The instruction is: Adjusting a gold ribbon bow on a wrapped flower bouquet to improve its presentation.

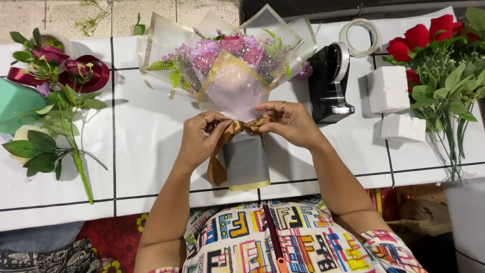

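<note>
A wrapped bouquet point(233, 83) of pink and purple flowers in pale translucent paper lies on the white table point(151, 151), its grey-wrapped stem end pointing toward me. A tan ribbon point(237, 130) circles the bouquet's neck. My left hand point(201, 137) pinches the ribbon on the left side. My right hand point(288, 121) grips the ribbon on the right side, both hands meeting at the knot. One ribbon tail point(216, 169) hangs down beside the grey wrap.
A black tape dispenser point(331, 83) and a clear tape roll point(359, 36) sit to the right. Two white foam blocks point(389, 90) lie beside red roses with greenery point(439, 55). On the left are leafy stems point(55, 126), dark red ribbon point(91, 73) and green foam point(15, 103).
</note>
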